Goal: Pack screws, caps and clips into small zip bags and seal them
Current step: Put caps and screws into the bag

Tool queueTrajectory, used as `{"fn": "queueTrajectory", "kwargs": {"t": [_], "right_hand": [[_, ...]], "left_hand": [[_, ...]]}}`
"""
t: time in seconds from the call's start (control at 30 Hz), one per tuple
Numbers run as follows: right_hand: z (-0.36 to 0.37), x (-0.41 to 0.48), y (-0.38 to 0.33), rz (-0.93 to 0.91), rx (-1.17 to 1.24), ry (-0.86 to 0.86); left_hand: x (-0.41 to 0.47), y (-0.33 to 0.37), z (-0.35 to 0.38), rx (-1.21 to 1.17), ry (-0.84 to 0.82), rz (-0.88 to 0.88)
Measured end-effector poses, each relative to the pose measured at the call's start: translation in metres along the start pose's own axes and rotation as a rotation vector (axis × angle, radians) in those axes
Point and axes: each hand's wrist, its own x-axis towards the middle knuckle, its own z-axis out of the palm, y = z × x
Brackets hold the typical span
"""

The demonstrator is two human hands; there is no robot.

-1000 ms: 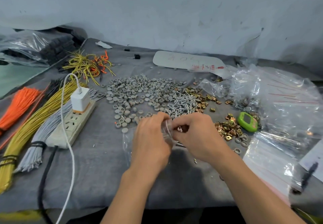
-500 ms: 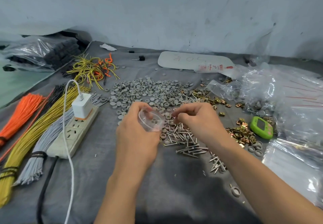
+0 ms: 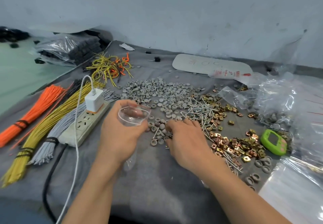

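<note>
My left hand (image 3: 120,133) holds a small clear zip bag (image 3: 133,115) with its mouth spread open, above the grey cloth. My right hand (image 3: 187,141) lies palm down beside it, with its fingertips among grey caps and screws near the bag; whether it has picked anything up is hidden. A wide pile of grey caps (image 3: 162,92) spreads behind the hands. Silver screws (image 3: 199,112) lie in a heap to the right of the caps. Brass-coloured clips (image 3: 232,145) are scattered right of my right hand.
A white power strip (image 3: 83,124) with a charger and cables sits left of my left hand. Bundles of orange, yellow and grey ties (image 3: 36,127) lie at the far left. A green gadget (image 3: 273,141) and heaps of clear bags (image 3: 297,112) fill the right side.
My right hand has let go of the bag's mouth and dropped to the caps and screws on the cloth. My left hand keeps the bag open, held slightly to the left.
</note>
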Motion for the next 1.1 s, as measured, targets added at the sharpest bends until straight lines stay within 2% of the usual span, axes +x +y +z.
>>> {"fn": "queueTrajectory", "kwargs": {"t": [0.17, 0.37, 0.57, 0.7, 0.87, 1.03, 1.1], "right_hand": [[0.003, -0.005, 0.003, -0.053, -0.051, -0.064], [-0.004, -0.004, 0.007, -0.019, -0.004, -0.121], [-0.020, -0.007, 0.021, 0.191, 0.107, -0.177], [-0.024, -0.013, 0.024, 0.192, 0.039, -0.168], [-0.028, -0.013, 0.024, 0.203, -0.020, -0.232], [-0.035, -0.013, 0.039, 0.160, 0.140, -0.440], [-0.037, -0.015, 0.043, 0.155, 0.175, -0.456]], "left_hand": [[-0.002, 0.001, -0.003, -0.295, -0.036, -0.072], [-0.004, 0.004, 0.004, -0.304, 0.017, -0.053], [-0.008, 0.006, 0.023, -0.103, 0.031, -0.056], [-0.013, 0.013, 0.040, 0.213, 0.017, 0.038], [-0.001, 0.030, 0.050, 0.498, -0.096, 0.138], [0.004, 0.017, 0.053, 0.539, -0.158, 0.121], [0.003, 0.008, 0.056, 0.531, -0.219, 0.131]]}}
